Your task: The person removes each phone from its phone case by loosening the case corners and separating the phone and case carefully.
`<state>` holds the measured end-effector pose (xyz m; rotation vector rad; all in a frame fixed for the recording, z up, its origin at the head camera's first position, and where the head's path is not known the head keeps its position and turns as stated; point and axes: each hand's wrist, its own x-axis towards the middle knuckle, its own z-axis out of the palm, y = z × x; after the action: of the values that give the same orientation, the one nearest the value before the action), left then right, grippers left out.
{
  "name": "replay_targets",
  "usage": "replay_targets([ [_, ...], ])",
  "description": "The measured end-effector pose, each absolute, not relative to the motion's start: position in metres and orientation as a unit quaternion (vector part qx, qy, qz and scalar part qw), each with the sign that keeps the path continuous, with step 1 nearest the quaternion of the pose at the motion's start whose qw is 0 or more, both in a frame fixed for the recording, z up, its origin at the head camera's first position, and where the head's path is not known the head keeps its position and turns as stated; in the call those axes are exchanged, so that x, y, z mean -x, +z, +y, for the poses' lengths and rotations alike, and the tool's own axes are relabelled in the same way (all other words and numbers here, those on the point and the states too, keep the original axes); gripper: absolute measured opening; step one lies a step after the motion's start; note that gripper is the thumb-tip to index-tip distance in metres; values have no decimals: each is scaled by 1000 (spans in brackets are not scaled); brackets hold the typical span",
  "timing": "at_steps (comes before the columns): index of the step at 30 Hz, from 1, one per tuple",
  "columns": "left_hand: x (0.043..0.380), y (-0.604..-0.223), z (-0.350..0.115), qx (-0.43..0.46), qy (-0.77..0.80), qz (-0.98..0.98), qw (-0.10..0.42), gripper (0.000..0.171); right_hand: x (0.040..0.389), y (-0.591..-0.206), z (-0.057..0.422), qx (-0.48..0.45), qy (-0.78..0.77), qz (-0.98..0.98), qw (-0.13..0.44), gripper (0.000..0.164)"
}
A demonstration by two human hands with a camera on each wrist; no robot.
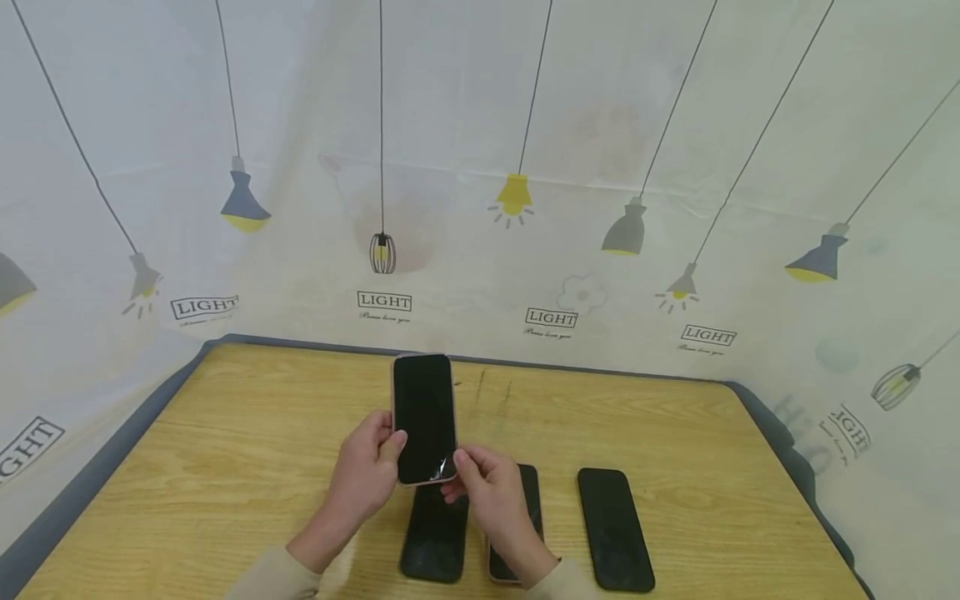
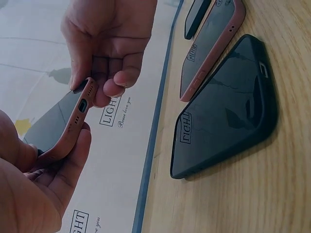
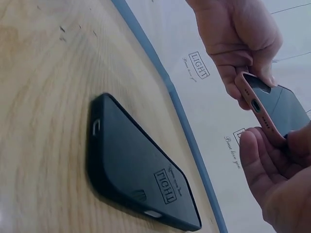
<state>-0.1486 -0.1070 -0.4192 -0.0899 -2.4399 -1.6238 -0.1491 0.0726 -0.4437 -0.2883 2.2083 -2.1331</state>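
Note:
Raised above the table is a smartphone in a pink case (image 1: 424, 417), its dark screen facing up toward the head camera. My left hand (image 1: 366, 467) grips its left edge, thumb over the front. At the lower right corner my right hand (image 1: 491, 492) pinches the phone between thumb and fingers. Both wrist views show the case's bottom end with its charging port opening (image 2: 83, 105). Below lie a dark-cased phone (image 1: 433, 537) and a second pink-cased phone (image 1: 534, 500), partly hidden by my right hand. A black-cased phone (image 1: 617, 529) lies farther right.
The phones lie on a wood-grain table (image 1: 247, 467) with a grey-blue border (image 1: 315, 343) along its edges. Behind and beside it hangs a pale cloth (image 1: 450, 100) printed with lamps and the word LIGHT.

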Motion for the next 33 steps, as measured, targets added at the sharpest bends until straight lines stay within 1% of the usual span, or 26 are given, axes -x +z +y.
replay_targets([
  [4, 149, -420, -105, 29, -559, -822, 102, 11, 147, -445, 69, 64, -727, 683, 30, 28],
  [11, 149, -419, -104, 25, -566, -818, 104, 11, 147, -446, 67, 35, -773, 631, 55, 32],
  [19, 149, -418, -103, 19, -576, -811, 99, 12, 148, -446, 67, 5, -803, 589, 86, 31],
  [23, 148, -418, -104, 23, -595, -798, 92, 11, 148, -449, 69, -1, -833, 541, 117, 28],
  [27, 149, -420, -105, 33, -630, -772, 80, 11, 150, -449, 72, -3, -851, 502, 156, 31],
  [30, 149, -421, -107, 43, -654, -752, 69, 14, 151, -449, 74, 7, -852, 492, 180, 32],
  [33, 150, -421, -109, 51, -662, -745, 62, 15, 153, -448, 76, 23, -845, 497, 196, 28],
])
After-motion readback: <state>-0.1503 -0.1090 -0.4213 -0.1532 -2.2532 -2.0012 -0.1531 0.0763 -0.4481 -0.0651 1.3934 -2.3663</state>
